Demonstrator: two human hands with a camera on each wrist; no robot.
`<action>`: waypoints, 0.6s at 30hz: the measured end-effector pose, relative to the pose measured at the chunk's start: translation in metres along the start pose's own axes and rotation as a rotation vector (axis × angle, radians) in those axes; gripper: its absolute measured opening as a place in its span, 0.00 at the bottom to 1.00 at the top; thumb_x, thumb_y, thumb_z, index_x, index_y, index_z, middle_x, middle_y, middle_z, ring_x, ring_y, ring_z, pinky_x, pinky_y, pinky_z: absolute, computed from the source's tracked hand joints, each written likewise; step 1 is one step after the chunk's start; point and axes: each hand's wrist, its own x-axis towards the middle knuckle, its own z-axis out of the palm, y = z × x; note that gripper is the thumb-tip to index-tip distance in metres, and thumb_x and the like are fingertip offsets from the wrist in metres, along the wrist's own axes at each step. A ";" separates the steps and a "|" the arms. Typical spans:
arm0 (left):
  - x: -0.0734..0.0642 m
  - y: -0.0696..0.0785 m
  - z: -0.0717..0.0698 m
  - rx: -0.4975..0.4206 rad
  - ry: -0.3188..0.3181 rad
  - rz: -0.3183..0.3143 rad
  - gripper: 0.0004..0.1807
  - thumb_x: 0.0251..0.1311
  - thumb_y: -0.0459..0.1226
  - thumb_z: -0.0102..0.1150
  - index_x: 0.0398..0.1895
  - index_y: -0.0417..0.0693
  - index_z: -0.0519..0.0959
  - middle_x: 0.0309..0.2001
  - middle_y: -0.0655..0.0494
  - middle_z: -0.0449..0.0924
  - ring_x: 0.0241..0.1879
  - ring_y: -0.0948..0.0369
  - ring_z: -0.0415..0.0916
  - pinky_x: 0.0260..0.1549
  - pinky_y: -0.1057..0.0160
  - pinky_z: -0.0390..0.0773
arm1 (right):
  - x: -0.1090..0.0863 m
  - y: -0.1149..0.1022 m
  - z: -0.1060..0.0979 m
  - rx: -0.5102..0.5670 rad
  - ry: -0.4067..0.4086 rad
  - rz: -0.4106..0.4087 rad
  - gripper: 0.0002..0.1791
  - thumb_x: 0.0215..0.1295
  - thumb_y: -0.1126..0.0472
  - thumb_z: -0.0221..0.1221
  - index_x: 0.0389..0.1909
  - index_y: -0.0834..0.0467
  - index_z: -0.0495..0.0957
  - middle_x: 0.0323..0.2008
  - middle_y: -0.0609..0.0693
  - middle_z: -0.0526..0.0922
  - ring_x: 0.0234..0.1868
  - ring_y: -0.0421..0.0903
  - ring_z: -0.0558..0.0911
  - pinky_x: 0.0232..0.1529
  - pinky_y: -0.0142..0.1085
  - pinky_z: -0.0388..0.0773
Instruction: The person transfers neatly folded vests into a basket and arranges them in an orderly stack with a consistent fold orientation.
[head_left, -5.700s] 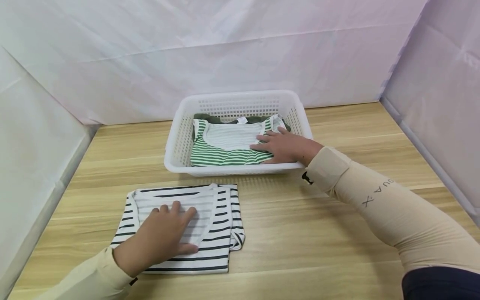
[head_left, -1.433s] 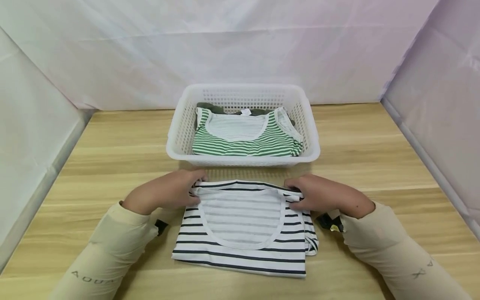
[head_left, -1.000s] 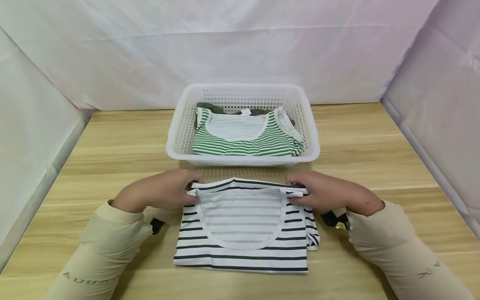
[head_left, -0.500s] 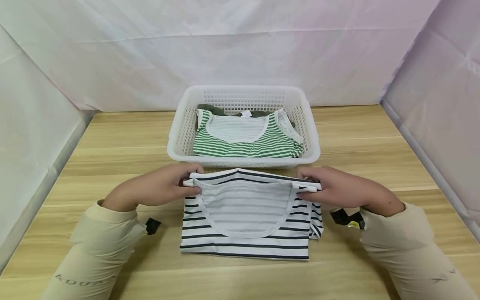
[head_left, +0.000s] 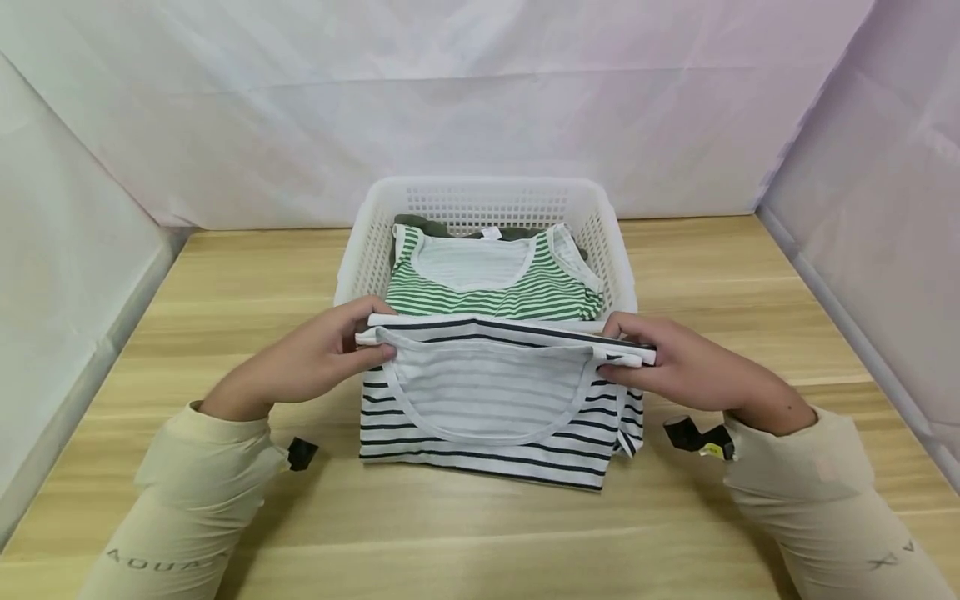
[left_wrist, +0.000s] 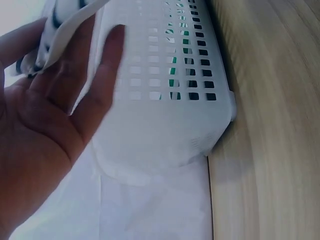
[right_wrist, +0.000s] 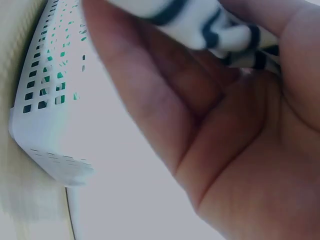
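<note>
A folded white top with black stripes (head_left: 487,392) hangs between my two hands in the head view, its scooped neckline facing up. My left hand (head_left: 318,354) pinches its upper left corner between thumb and fingers. At the upper right corner my right hand (head_left: 678,362) grips the folded layers the same way. The top's upper edge covers part of the front rim of a white plastic basket (head_left: 615,258). Inside the basket lies a folded green-striped tank top (head_left: 487,300). In both wrist views striped cloth (left_wrist: 60,30) sits between thumb and fingers.
Dark green cloth (head_left: 420,223) with a white tag shows behind the green-striped top. The basket stands on a wooden table (head_left: 465,542) against a white sheet backdrop (head_left: 480,108). White sheeting also borders the left and right sides.
Earlier my left hand lay on the striped top and my right on the green one in the basket. Both hands since took the striped top's upper corners and raised it towards the basket.
</note>
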 end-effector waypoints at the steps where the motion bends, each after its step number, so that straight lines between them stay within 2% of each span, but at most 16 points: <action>1: 0.001 0.000 0.000 -0.013 0.022 0.008 0.12 0.69 0.30 0.57 0.53 0.46 0.71 0.47 0.51 0.77 0.37 0.64 0.78 0.34 0.65 0.82 | -0.001 -0.001 0.000 0.008 0.030 -0.005 0.09 0.69 0.66 0.61 0.42 0.53 0.71 0.42 0.50 0.83 0.40 0.41 0.85 0.38 0.37 0.85; 3: 0.002 -0.001 -0.001 -0.032 0.075 0.025 0.13 0.69 0.28 0.56 0.54 0.44 0.70 0.46 0.51 0.77 0.33 0.65 0.78 0.31 0.66 0.82 | -0.001 -0.003 0.000 0.017 0.097 -0.021 0.09 0.68 0.68 0.61 0.41 0.54 0.71 0.42 0.52 0.83 0.39 0.41 0.85 0.37 0.38 0.85; 8: 0.002 0.001 0.000 -0.096 0.209 0.062 0.16 0.69 0.26 0.53 0.58 0.39 0.67 0.43 0.54 0.79 0.34 0.65 0.83 0.30 0.62 0.85 | 0.004 -0.012 0.000 0.024 0.252 -0.058 0.09 0.67 0.70 0.61 0.43 0.57 0.71 0.38 0.52 0.81 0.35 0.41 0.84 0.31 0.37 0.85; 11: 0.004 0.005 0.000 -0.111 0.275 0.071 0.17 0.71 0.27 0.51 0.60 0.38 0.65 0.45 0.52 0.79 0.36 0.63 0.84 0.31 0.60 0.86 | 0.010 -0.017 -0.003 0.035 0.330 -0.086 0.09 0.68 0.71 0.60 0.44 0.60 0.71 0.35 0.51 0.80 0.32 0.41 0.84 0.28 0.36 0.84; 14: 0.009 0.011 -0.003 -0.128 0.305 0.065 0.17 0.74 0.31 0.49 0.62 0.40 0.63 0.48 0.46 0.76 0.37 0.61 0.85 0.30 0.57 0.86 | 0.015 -0.022 -0.009 0.043 0.394 -0.093 0.08 0.69 0.72 0.57 0.45 0.62 0.70 0.34 0.51 0.80 0.30 0.41 0.84 0.26 0.36 0.83; 18: 0.019 0.020 -0.011 -0.137 0.296 0.050 0.18 0.76 0.35 0.45 0.64 0.43 0.60 0.50 0.39 0.73 0.36 0.58 0.84 0.28 0.55 0.86 | 0.025 -0.028 -0.021 0.047 0.430 -0.057 0.08 0.74 0.67 0.54 0.49 0.61 0.67 0.37 0.51 0.80 0.30 0.43 0.85 0.26 0.38 0.84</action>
